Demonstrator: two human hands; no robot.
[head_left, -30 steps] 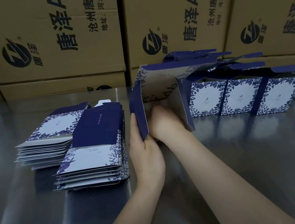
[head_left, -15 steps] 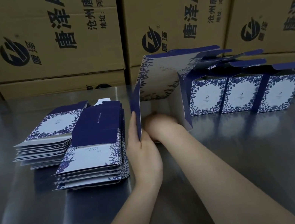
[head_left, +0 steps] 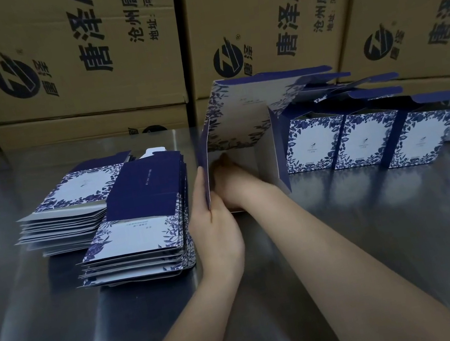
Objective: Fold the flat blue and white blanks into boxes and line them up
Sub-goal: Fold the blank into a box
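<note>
Near the middle of the steel table's (head_left: 379,233) far edge, a half-folded blue and white floral card box (head_left: 240,125) gapes toward the person, the left hand's (head_left: 215,226) grip pinching its dark left flap, the right hand (head_left: 232,182) reaching inside, its grip hidden, before brown cartons (head_left: 68,41) printed "唐泽 AH".

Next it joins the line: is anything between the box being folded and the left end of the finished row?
Nothing visible. The half-folded box, gripped by the left hand with the right hand inside it, stands beside the row's leftmost box. The blank stacks lie on its other side.
</note>
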